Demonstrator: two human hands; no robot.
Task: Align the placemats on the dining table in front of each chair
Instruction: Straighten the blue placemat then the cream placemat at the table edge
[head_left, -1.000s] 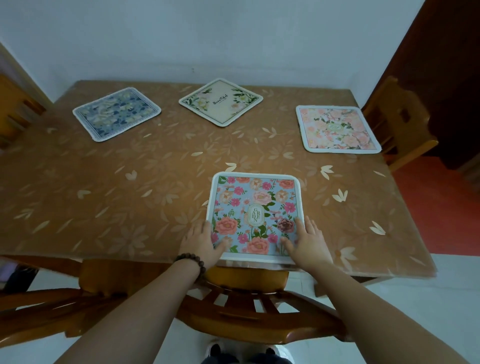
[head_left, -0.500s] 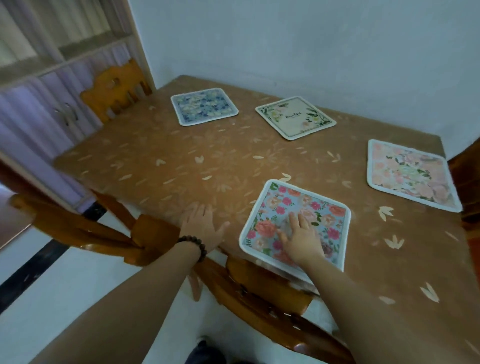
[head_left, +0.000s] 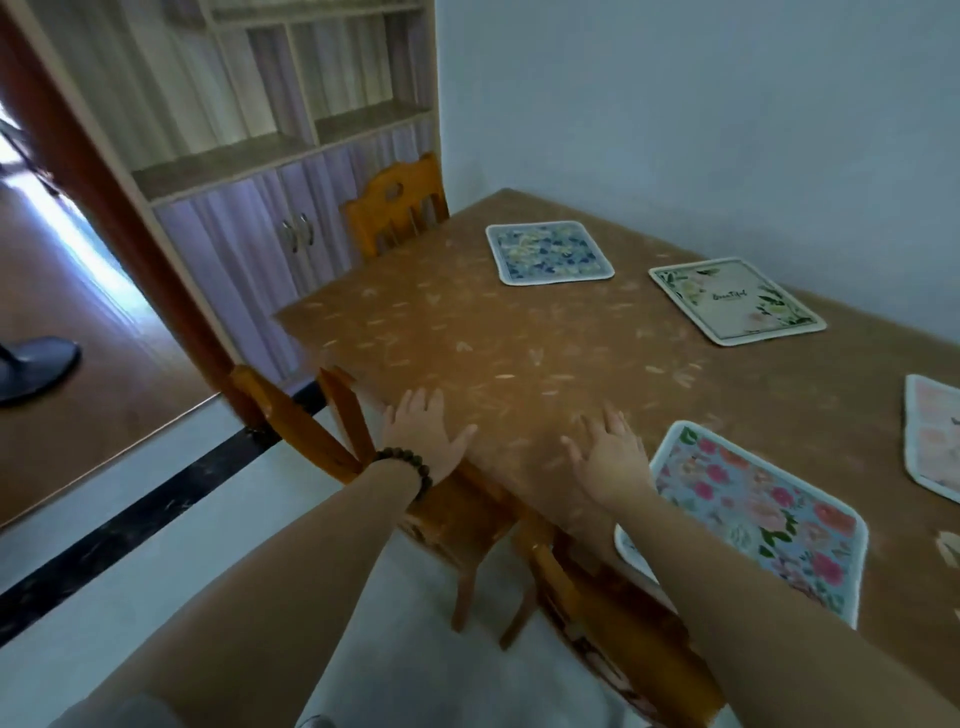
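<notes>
Hands: left hand (head_left: 423, 434) and right hand (head_left: 610, 457) are spread flat, empty, over the table (head_left: 467, 322).
Nearest mat: the pink floral placemat (head_left: 753, 514) is seen just right of the right hand, at the near edge.
Remaining mats: the blue placemat (head_left: 550, 253) is placed far ahead, beside the far chair (head_left: 395, 205); the cream placemat (head_left: 735, 300) is skewed.
Reach: both arms are extended forward.

The pink placemat (head_left: 935, 441) right of the bright floral placemat (head_left: 753, 514) gets chopped by the frame edge. That floral one's near corner hides behind the right forearm (head_left: 727, 587), everything's kinda blurry.
</notes>
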